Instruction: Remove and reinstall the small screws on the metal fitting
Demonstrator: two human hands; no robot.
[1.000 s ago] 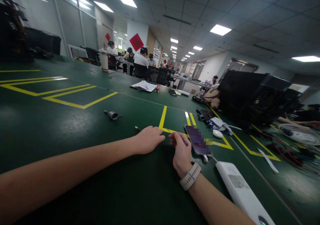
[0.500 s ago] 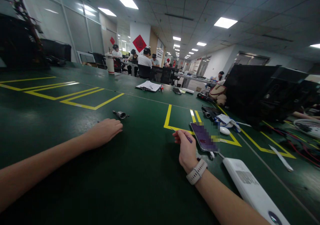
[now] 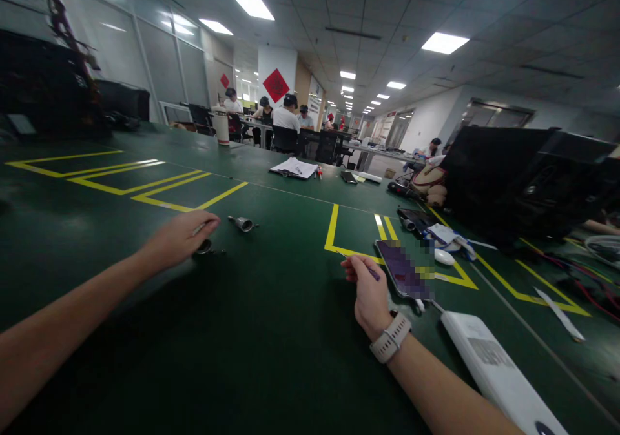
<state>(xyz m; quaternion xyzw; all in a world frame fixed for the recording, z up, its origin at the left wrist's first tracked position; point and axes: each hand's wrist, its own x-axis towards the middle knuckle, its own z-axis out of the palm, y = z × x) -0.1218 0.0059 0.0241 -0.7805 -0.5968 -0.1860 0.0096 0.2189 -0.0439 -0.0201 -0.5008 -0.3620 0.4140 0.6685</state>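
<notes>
My left hand is held just over the green table, fingers drawn together. A small pale sliver shows at its fingers, too small to name. Partly hidden under this hand is a cup-shaped metal part with a thin pin; whether the fingers touch it I cannot tell. A similar metal part lies on its side just beyond the fingertips. My right hand, with a watch on the wrist, pinches a slim screwdriver with a purple handle, its thin shaft pointing left. Beside this hand lies a phone.
A white power bank lies right of my right forearm. Yellow tape outlines mark the green table. Farther off are a clipboard, a cup, a white mouse and a black monitor. People sit in the background.
My left hand has moved left and away from me, uncovering the nearer metal part. My right hand keeps its pinch on the screwdriver. The whole view has shifted slightly.
</notes>
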